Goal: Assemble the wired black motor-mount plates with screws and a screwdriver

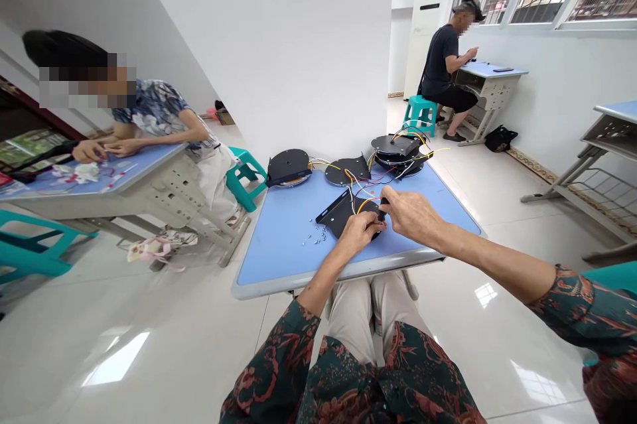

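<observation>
The left hand (pixel 359 233) is closed at the fingertips upon a black sheet-metal bracket (pixel 338 213), which is held near the front of the blue-topped table (pixel 279 245). The exact point of contact is partly hidden by the fingers. The right hand (pixel 411 215) is closed around a short dark handle (pixel 382 210), probably that of a small screwdriver; its tip cannot be made out. Both hands are engaged at the bracket. Loose screws (pixel 319 233) are scattered on the table just left of the bracket, short of the table's grey metal edge (pixel 308 282). Towards the table's far edge, a round black plate (pixel 288 167), a notched black plate (pixel 347 172) and stacked black discs (pixel 397 153) are placed, linked by yellow, red and white wires (pixel 365 182). A co-worker's hands (pixel 89 150) are occupied at a separate desk left of the table, and a seated person (pixel 440 62) is positioned at another desk beyond it.
</observation>
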`<move>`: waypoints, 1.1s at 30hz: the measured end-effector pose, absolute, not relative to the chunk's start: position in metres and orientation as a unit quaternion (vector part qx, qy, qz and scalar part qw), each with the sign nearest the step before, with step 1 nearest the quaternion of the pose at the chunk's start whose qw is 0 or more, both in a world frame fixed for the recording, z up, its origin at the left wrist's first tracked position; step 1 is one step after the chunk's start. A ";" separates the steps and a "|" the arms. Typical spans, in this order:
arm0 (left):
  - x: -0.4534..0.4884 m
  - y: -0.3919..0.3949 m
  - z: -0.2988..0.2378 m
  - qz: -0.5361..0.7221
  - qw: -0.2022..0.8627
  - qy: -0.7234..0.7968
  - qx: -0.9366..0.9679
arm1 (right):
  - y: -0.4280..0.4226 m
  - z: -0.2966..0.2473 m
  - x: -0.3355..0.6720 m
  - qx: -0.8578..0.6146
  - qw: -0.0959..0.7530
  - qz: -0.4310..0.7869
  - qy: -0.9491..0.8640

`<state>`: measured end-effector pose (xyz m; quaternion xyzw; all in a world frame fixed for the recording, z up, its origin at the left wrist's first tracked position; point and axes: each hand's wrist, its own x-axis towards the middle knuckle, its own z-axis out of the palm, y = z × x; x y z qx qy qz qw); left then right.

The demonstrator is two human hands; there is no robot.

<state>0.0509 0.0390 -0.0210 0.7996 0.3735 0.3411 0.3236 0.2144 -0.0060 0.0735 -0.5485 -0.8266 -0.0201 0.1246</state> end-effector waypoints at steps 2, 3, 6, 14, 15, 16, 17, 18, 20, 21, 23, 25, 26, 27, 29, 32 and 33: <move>0.051 0.039 -0.021 0.347 0.336 0.378 0.790 | 0.000 0.075 0.218 -0.490 0.141 -0.007 -0.860; 0.051 0.039 -0.021 0.349 0.343 0.382 0.784 | 0.003 0.075 0.220 -0.448 0.148 0.001 -0.882; 0.052 0.037 -0.022 0.355 0.371 0.390 0.765 | 0.013 0.075 0.230 -0.343 0.160 0.036 -0.925; 0.054 0.036 -0.019 0.368 0.391 0.393 0.747 | 0.001 0.071 0.226 -0.401 0.220 0.098 -0.884; 0.054 0.035 -0.019 0.371 0.392 0.394 0.744 | 0.000 0.071 0.223 -0.421 0.228 0.095 -0.873; 0.054 0.035 -0.019 0.373 0.395 0.395 0.740 | 0.001 0.071 0.221 -0.440 0.234 0.092 -0.862; 0.054 0.035 -0.018 0.376 0.399 0.397 0.736 | 0.002 0.071 0.219 -0.457 0.237 0.092 -0.852; 0.054 0.034 -0.018 0.378 0.402 0.399 0.732 | 0.004 0.070 0.218 -0.469 0.240 0.093 -0.845; 0.054 0.034 -0.017 0.376 0.412 0.405 0.725 | 0.009 0.067 0.217 -0.479 0.251 0.096 -0.836; 0.054 0.034 -0.016 0.372 0.416 0.408 0.723 | 0.011 0.065 0.216 -0.474 0.259 0.097 -0.836; 0.052 0.035 -0.016 0.365 0.424 0.411 0.720 | 0.016 0.063 0.217 -0.448 0.269 0.098 -0.847; 0.050 0.036 -0.017 0.366 0.439 0.403 0.715 | 0.018 0.064 0.218 -0.410 0.260 0.102 -0.868; 0.049 0.037 -0.018 0.368 0.449 0.396 0.711 | 0.019 0.065 0.219 -0.392 0.250 0.107 -0.879; 0.049 0.037 -0.019 0.371 0.461 0.388 0.707 | 0.020 0.068 0.221 -0.376 0.238 0.112 -0.888; 0.049 0.038 -0.021 0.375 0.474 0.380 0.700 | 0.020 0.072 0.223 -0.359 0.222 0.123 -0.898; 0.051 0.039 -0.022 0.382 0.455 0.390 0.703 | 0.017 0.076 0.225 -0.373 0.234 0.122 -0.889; 0.052 0.039 -0.021 0.383 0.441 0.395 0.709 | 0.015 0.076 0.224 -0.388 0.245 0.115 -0.881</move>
